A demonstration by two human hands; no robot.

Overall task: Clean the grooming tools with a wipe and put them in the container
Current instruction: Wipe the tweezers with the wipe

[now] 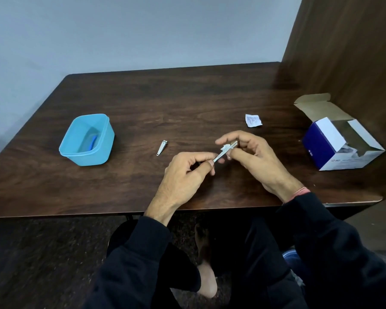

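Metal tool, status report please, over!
Left hand pinches metal tool; right hand rubs wipe on it. Nail clipper waiting. Blue container unobstructed.

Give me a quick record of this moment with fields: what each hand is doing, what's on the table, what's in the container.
left hand: left hand pinches one end of a slim metal tool
right hand: right hand holds a small wipe against the tool
table: nail clipper lying untouched; torn sachet; open box at the right edge
container: blue container at the left, something blue inside
task stage: wiping under way, clipper not yet in the container
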